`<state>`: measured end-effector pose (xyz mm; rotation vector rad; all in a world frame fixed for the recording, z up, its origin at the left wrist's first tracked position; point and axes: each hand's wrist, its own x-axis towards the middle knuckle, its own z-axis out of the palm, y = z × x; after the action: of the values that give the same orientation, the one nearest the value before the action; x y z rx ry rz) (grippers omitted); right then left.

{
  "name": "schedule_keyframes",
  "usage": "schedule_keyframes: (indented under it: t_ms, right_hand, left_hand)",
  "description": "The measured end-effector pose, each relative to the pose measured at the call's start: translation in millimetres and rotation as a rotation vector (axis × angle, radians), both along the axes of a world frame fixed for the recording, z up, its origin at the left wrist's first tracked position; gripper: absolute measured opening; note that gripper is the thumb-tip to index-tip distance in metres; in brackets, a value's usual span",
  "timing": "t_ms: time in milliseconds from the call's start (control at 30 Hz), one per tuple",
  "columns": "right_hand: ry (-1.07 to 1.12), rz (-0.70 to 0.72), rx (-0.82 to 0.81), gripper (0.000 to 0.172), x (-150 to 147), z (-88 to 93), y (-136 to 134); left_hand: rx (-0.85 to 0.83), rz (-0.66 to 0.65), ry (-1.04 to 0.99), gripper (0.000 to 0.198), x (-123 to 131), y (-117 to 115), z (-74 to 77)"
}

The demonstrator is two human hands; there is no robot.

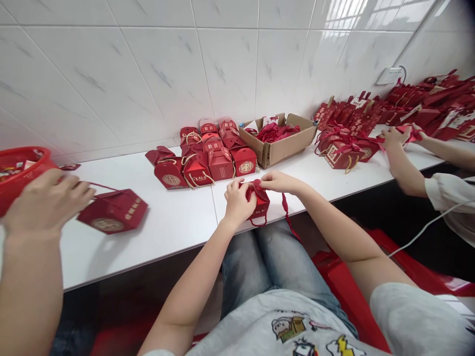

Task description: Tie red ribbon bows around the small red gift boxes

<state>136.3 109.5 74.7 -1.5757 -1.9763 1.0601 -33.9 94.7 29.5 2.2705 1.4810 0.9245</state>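
A small red gift box (261, 204) stands at the table's front edge, right before my lap. My left hand (237, 201) is wrapped round its left side, with the thumb against the front. Closed in a pinch, my right hand (280, 182) is at the rounded flap on top of the box; what exactly lies between its fingertips is partly hidden. A dark red ribbon (285, 210) hangs from beside the box over the table edge. A red cord loops below the box's front.
Behind are red gift boxes with rope handles (213, 160) and a cardboard carton (285, 146) of red ribbons. At left, a co-worker's hand (44, 200) holds a red box (113, 210) by its cord, near a red basket (27, 170). Another person's hands (395, 138) handle ribbon at right.
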Motion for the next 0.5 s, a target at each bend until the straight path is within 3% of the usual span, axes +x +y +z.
schedule_keyframes:
  t_ms: [500]
  right_hand:
    - [0.01,0.001,0.032,0.022,4.9,2.3,-2.2]
  left_hand:
    - [-0.018,-0.006,-0.029,0.022,-0.6,0.1,0.1]
